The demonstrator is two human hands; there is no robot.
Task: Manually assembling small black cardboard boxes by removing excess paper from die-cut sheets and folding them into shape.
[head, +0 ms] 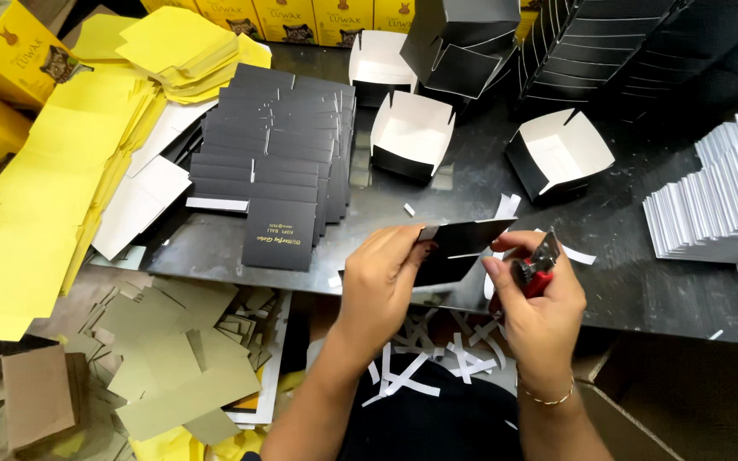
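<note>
My left hand [383, 273] pinches a flat black cardboard box blank [463, 243] above the near edge of the dark table [625, 239]. My right hand [540, 307] holds a small red-handled tool [536, 266] with a metal tip, and its fingers touch the blank's right end. A white paper strip [576, 254] lies just beyond that hand. A fanned stack of flat black blanks [279, 162] lies on the table to the left of my hands.
Three folded-open black boxes with white insides [412, 135] [559, 154] [379, 61] stand further back. Yellow sheets [53, 179] pile up at left, white card stacks [719, 196] at right, nested black boxes [591, 51] at the back. White strips [437, 358] litter my lap.
</note>
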